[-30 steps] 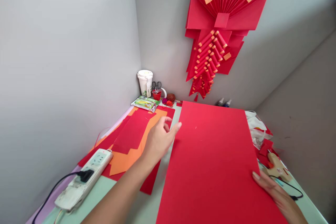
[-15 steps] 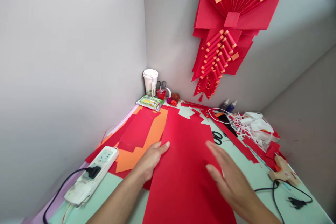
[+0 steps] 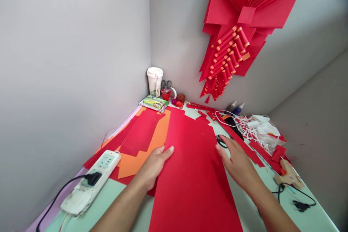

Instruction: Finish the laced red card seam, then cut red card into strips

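A large rectangular red paper sheet fills the lower centre. The left hand pinches its left edge, thumb on top. Right of centre, the right hand, thumb and fingers spread, is beside the right edge, near black looped scissor handles.

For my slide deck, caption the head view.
Left hand holds a large red sheet by one edge, right hand at the other.

One left hand sits at seven o'clock, one right hand at four; two bottles stand at three, one power strip lies at eight.
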